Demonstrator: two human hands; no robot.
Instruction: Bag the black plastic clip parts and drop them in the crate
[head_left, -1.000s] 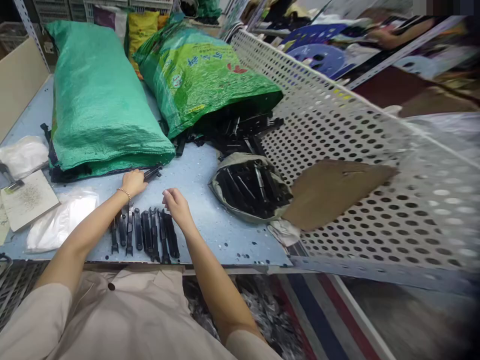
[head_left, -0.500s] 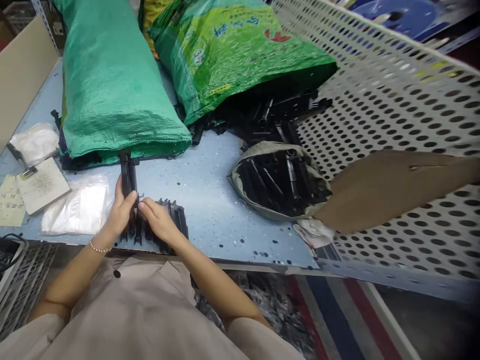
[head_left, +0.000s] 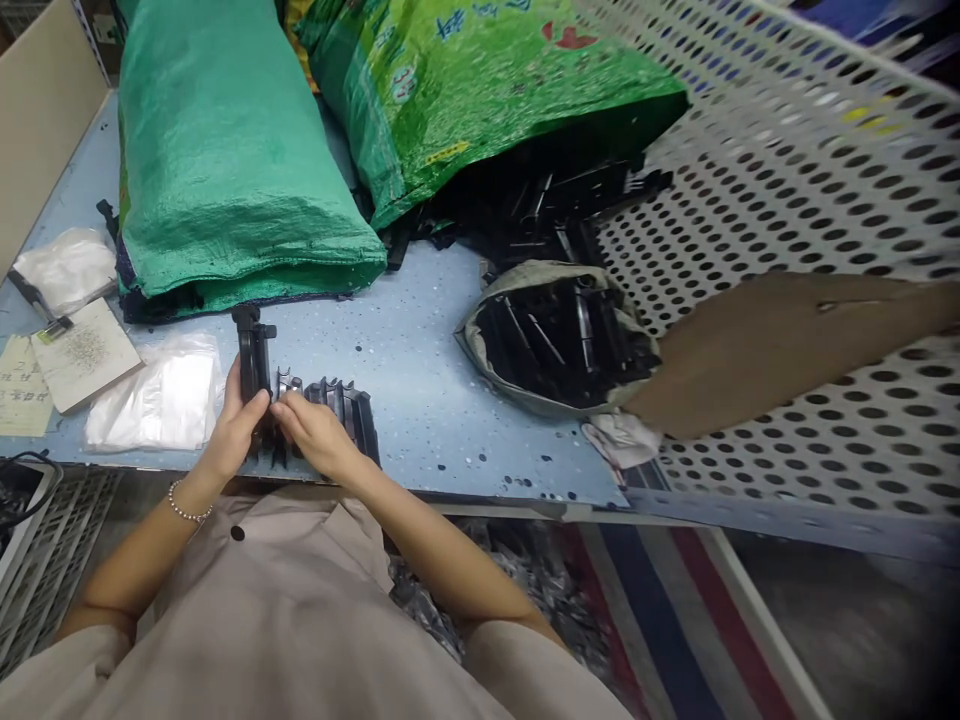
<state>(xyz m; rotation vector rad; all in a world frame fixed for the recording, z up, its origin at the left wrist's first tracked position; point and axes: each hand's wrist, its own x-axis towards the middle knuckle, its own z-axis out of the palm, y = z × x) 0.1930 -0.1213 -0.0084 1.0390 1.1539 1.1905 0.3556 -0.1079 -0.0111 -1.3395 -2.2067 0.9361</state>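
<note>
My left hand (head_left: 238,425) is wrapped round a long black plastic part (head_left: 254,355), which stands roughly upright with its clip-like end pointing away from me. Close beside it, my right hand (head_left: 311,430) pinches at a smaller black piece (head_left: 286,382) with a forked tip; the fingers hide most of it. Just right of that hand, a row of similar black parts (head_left: 349,410) lies side by side at the table's front edge. Clear plastic bags (head_left: 157,395) lie flat to the left of my left hand.
A large green woven sack (head_left: 232,170) lies behind my hands. Another printed green sack (head_left: 487,90) spills black parts at the back. To the right, a grey cloth bag (head_left: 495,375) of black parts leans by a perforated white panel (head_left: 825,400). A square block (head_left: 86,355) sits left.
The camera view has shifted slightly, so the sacks appear higher. Both hands stay close together, and the long black part's far end now shows clear of the green sack's edge.
</note>
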